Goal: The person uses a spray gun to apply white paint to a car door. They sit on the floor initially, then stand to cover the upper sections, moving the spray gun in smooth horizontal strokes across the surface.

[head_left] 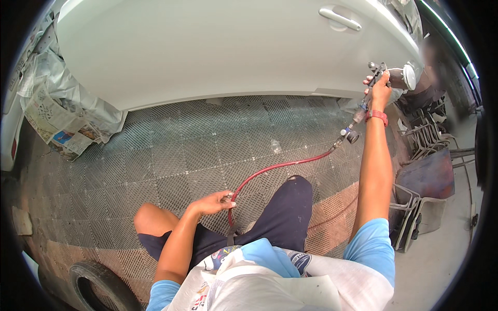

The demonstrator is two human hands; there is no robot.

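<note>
My right hand (380, 89) is wrapped round the grip of a paint spray gun (377, 74), with my arm stretched out to the far right. A paint cup (403, 78) with a white round end sits on the gun's right side. Below the grip hang a fitting and a round gauge (353, 136), joined to a red air hose (280, 165). The hose curves down to my left hand (215, 202), whose fingers close on it above my lap. Beyond the gun stands a pale car door panel (207, 46) with a door handle (340, 19).
Newspaper and plastic masking (67, 111) covers the car at the left. A tyre (104, 285) lies at the lower left. Stacked metal-legged chairs (423, 176) stand along the right. A crumpled clear piece (275, 146) lies on the grid-patterned floor (176, 145) near the hose.
</note>
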